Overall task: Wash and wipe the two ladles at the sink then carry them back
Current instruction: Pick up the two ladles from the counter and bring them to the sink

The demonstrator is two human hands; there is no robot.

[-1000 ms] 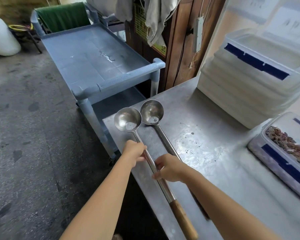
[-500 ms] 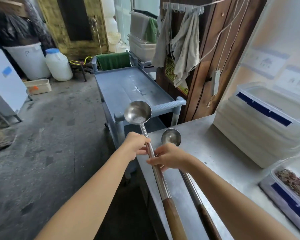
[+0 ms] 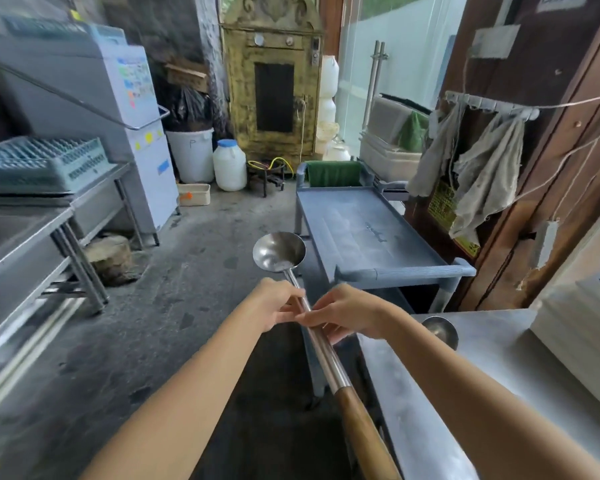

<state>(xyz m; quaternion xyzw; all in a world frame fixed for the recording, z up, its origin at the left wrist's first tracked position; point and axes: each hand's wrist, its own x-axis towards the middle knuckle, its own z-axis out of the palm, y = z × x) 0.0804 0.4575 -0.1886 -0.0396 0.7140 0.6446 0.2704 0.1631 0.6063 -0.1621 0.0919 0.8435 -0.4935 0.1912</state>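
Left hand (image 3: 279,303) grips the steel shaft of the first ladle (image 3: 279,252), fingers curled round it just below the bowl. Right hand (image 3: 347,315) holds the same shaft right beside the left, thumb on top and fingers wrapped under. Whether the two hands actually touch, I cannot tell. I see this ladle up in the air, off the table edge, bowl away from me with its open side facing the camera. Its wooden grip (image 3: 361,431) angles down toward the bottom of the view. To the right, the second ladle (image 3: 442,332) lies on the steel table (image 3: 499,382); I only get part of its bowl, the rest is hidden behind the right forearm. White stacked containers (image 3: 575,306) sit at the table's far right. Ahead, a grey-blue cart (image 3: 361,230) stands near the table, with a green cloth (image 3: 331,173) draped on its far end. Rags (image 3: 482,181) hang from a hook rail on the wooden wall at right. On the left I note a steel counter (image 3: 97,199) carrying a dish rack (image 3: 39,161), with a tall machine (image 3: 84,98) behind it. A white jug (image 3: 229,164) with a blue cap stands on the floor at the back.
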